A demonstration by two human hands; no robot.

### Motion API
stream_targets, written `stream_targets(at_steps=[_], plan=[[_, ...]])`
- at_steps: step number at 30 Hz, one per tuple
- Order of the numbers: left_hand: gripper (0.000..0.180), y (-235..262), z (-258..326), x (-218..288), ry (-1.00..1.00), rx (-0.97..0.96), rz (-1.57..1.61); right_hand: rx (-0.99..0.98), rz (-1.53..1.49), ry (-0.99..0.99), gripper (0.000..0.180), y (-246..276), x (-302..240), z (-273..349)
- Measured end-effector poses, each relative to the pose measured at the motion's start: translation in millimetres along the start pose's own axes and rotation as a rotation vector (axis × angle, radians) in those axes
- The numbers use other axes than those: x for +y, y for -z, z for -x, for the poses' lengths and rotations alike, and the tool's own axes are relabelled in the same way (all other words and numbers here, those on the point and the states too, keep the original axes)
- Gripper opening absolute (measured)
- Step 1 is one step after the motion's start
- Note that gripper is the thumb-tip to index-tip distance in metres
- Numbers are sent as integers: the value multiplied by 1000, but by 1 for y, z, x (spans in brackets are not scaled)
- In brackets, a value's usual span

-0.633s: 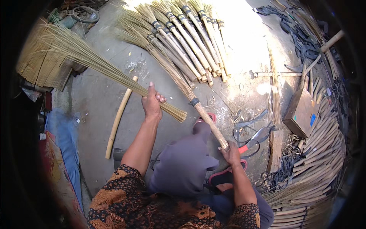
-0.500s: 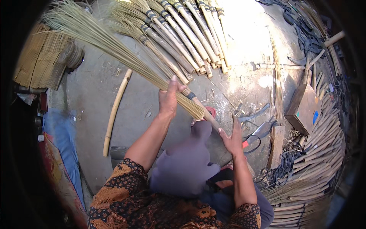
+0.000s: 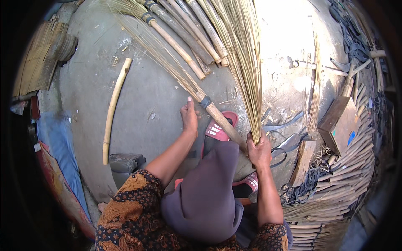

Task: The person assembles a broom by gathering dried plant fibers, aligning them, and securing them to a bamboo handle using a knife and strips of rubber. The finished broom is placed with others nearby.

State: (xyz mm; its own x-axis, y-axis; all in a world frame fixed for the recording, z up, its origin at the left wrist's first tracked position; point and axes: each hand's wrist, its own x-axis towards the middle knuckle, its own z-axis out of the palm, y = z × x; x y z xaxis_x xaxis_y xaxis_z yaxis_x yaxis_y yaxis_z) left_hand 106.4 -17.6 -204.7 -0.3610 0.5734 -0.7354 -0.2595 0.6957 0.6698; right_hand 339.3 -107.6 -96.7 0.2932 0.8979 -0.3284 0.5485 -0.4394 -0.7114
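My right hand (image 3: 259,151) is closed round the lower part of a bundle of thin stiff sticks (image 3: 245,71), which fans out upward. Beside it a bamboo broom handle (image 3: 224,119) slants down toward my knee; its lower end lies close to my right fingers, and whether they touch it is hidden. A black band (image 3: 205,101) rings the top of this handle, with only a few thin sticks coming out of it. Just left of that band is my left hand (image 3: 189,119), thumb up and apart, fingers loosely curled, with nothing visible in it.
Several finished brooms (image 3: 184,35) lie at the far side. On the left rests a bare bamboo stick (image 3: 115,108). A wooden box (image 3: 340,124), large scissors (image 3: 289,144), a wood block (image 3: 302,163) and stacked bamboo handles (image 3: 349,167) stand to the right.
The stick bundle has swung from the upper left to upright on the right, passing from my left hand to my right. My left hand has let go, and my knee has shifted.
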Motion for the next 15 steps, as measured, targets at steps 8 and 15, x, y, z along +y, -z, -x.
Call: stream_targets(at_steps=[8,15], plan=[[86,-43,13,4,165,-502,548,-23,74,129,17,-11,-9,-19],[95,-63,32,50,-59,-629,721,-80,238,150,50,-7,-37,-35]])
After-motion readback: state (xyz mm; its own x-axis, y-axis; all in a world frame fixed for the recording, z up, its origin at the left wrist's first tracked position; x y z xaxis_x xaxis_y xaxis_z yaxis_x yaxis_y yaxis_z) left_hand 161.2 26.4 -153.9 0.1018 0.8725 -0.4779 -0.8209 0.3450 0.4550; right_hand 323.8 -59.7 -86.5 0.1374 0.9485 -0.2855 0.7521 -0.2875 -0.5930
